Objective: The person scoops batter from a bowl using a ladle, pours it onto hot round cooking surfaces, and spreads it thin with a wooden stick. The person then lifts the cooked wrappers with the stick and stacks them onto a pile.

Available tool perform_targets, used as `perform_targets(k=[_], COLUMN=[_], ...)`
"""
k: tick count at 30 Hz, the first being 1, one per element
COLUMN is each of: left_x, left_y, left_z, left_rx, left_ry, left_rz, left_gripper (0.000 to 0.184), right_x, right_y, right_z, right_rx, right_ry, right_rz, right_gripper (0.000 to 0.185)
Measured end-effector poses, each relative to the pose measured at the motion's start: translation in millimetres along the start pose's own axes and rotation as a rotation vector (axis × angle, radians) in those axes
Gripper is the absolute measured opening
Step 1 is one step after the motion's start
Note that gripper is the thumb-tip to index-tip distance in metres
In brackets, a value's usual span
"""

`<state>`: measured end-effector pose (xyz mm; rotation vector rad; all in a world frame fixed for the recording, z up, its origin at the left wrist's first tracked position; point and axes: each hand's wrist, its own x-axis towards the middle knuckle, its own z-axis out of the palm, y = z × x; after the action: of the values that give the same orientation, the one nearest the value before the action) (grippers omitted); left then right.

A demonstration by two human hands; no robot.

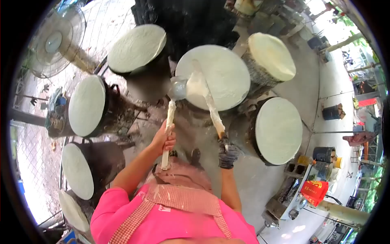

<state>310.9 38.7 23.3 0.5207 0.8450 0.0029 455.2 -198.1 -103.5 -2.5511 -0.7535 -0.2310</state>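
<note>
My bare left hand (pixel 164 138) is wrapped round the batter-coated handle of a ladle (pixel 178 88), whose metal bowl is at the left edge of the middle round plate (pixel 233 77). A white layer covers this plate. My right hand (pixel 227 153), in a dark striped glove, grips the handle of a long flat spatula (pixel 212 107). Pale batter coats the spatula, and its blade reaches over the middle plate. A cream patch of batter (pixel 196 85) lies between the ladle's bowl and the blade; I cannot tell whether it is on the blade or the plate.
More white-covered round plates stand around me, one at upper left (pixel 137 49), one at left (pixel 86 105), one at right (pixel 278 131). A cream-topped drum (pixel 271 57) is at upper right. A fan (pixel 55 42) stands far left. Concrete blocks (pixel 278 205) and a red bag (pixel 315 192) are lower right.
</note>
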Motion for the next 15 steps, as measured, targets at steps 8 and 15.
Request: perform_targets(k=[8, 15], left_x=[-2, -31], left_y=[-17, -108], left_z=[-31, -67], left_rx=[-0.824, -0.28], left_ry=[-0.371, -0.512], left_rz=[-0.683, -0.058], left_gripper=[0.046, 0.034], right_x=[-19, -39], right_y=[-28, 19], right_z=[-21, -47], right_rx=[-0.097, 0.446], right_ry=[0.246, -0.036], right_rz=[-0.131, 0.038], right_gripper=[0.026, 0.043])
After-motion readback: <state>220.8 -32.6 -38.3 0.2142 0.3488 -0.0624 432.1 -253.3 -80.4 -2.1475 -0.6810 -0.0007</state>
